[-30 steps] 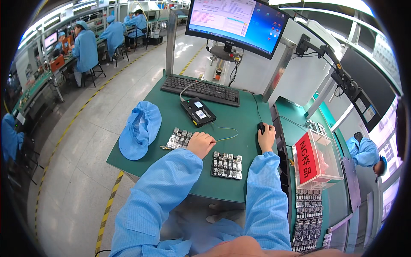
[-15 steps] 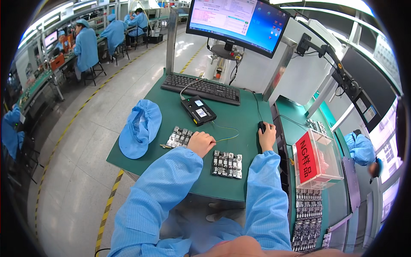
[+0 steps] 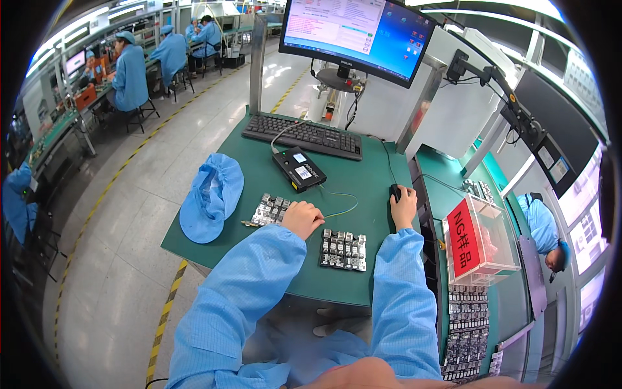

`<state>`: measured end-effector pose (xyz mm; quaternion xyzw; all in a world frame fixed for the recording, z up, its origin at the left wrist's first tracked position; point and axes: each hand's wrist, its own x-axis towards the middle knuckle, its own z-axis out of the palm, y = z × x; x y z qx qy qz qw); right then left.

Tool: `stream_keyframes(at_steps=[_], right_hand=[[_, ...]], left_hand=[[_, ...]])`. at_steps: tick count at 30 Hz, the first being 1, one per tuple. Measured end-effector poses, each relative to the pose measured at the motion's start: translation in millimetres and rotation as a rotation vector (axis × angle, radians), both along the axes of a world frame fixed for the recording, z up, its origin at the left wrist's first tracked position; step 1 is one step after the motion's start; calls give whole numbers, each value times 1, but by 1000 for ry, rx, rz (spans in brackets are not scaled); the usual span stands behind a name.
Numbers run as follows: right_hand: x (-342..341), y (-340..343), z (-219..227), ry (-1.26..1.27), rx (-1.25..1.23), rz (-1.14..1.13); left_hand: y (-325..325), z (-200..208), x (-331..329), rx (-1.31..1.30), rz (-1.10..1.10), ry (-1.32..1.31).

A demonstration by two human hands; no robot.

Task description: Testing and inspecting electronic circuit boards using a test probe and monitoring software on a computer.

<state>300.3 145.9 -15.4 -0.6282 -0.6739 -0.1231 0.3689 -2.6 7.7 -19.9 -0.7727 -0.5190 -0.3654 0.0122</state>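
Workbench (image 3: 379,220): keyboard (image 3: 302,136) across back, monitor (image 3: 356,39) beyond.
Peaked cap (image 3: 212,198) left; first circuit-board panel (image 3: 267,209) between it and left hand (image 3: 302,219); second panel (image 3: 343,249) right of that hand, nearer front edge; electronic module (image 3: 299,169) before keyboard; mouse (image 3: 394,192) under right hand (image 3: 404,209).

bright indoor light, strong fisheye bend, black rounded corners.
white ceiling tubes (image 3: 528,6) and pale windows (image 3: 586,240) at the right rim wash toward white; the monitor (image 3: 350,32) glows pale pink and blue. glare streaks the glossy floor (image 3: 277,72) behind the matte green worktop (image 3: 372,217), whose underside falls into shadow. the left hand (image 3: 301,219) and right hand (image 3: 403,207) look fairly sharp; a hazy smudge softens the blue gown (image 3: 308,353) near the lower edge. striped floor tape (image 3: 165,318) curves toward the rim.
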Motion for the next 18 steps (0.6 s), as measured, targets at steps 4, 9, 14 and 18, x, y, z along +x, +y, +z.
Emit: stream_keyframes(at_steps=[4, 9, 14, 18], right_hand=[[0, 1, 0, 0, -2, -1], [1, 2, -2, -17, 13, 3], [1, 2, -3, -17, 18, 6], [1, 3, -1, -8, 4, 1]], left_hand=[[-1, 1, 0, 10, -11, -4], [-1, -1, 1, 10, -14, -38], [1, 4, -2, 17, -46, -61], [0, 13, 1, -36, -138, -285]])
